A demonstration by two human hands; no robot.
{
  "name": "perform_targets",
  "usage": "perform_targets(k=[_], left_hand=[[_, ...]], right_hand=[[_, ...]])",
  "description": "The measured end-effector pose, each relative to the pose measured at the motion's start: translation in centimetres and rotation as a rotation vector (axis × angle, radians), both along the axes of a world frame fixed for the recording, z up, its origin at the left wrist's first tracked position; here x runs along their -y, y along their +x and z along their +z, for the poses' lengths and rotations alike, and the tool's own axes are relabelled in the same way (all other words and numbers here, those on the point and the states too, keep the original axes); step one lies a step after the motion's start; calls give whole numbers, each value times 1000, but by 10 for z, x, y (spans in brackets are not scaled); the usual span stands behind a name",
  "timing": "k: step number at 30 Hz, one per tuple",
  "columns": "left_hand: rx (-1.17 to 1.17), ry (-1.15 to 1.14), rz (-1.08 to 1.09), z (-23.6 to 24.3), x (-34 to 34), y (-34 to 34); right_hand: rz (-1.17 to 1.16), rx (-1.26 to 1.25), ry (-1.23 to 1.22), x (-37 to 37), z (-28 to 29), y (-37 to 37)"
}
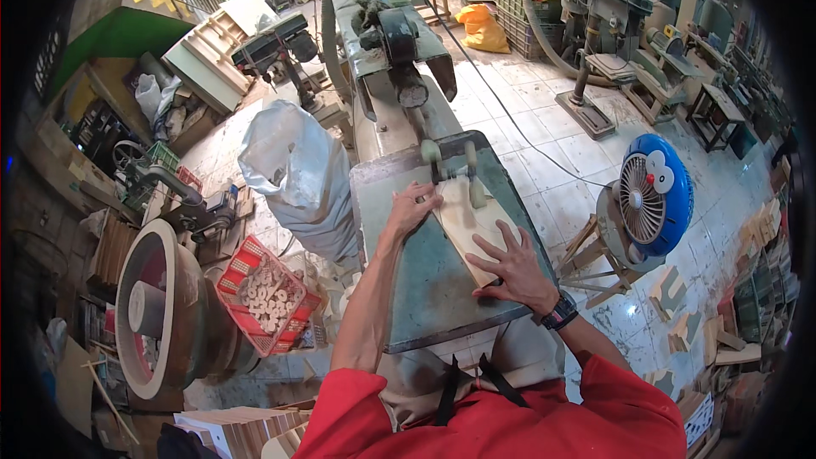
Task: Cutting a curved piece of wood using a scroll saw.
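Red basket (246, 253) holds pale pieces (270, 296) (hands (415, 206) (520, 274) touch board (459, 229)).

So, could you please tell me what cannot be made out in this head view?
- Head view: part of the wooden board, covered by the right hand.
- Head view: the lower inside of the white sack, hidden by its wall.
- Head view: the wood stack, cut off by the bottom edge.
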State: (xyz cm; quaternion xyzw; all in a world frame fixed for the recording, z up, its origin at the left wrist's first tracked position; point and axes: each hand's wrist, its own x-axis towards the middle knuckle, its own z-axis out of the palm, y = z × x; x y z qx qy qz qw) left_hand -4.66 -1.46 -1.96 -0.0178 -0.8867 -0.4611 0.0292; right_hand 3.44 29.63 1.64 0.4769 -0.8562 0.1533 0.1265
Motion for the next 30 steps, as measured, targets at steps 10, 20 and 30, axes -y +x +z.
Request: perform_targets(k=[10,20,30], left_hand=[[-13,60,6,-5,9,-3],[-21,28,22,-5,6,0],[10,10,28,8,-5,0]], right_hand=[[17,-4,15,4,4,-5],[27,13,11,4,2,-8],[5,22,9,0,4,-7]])
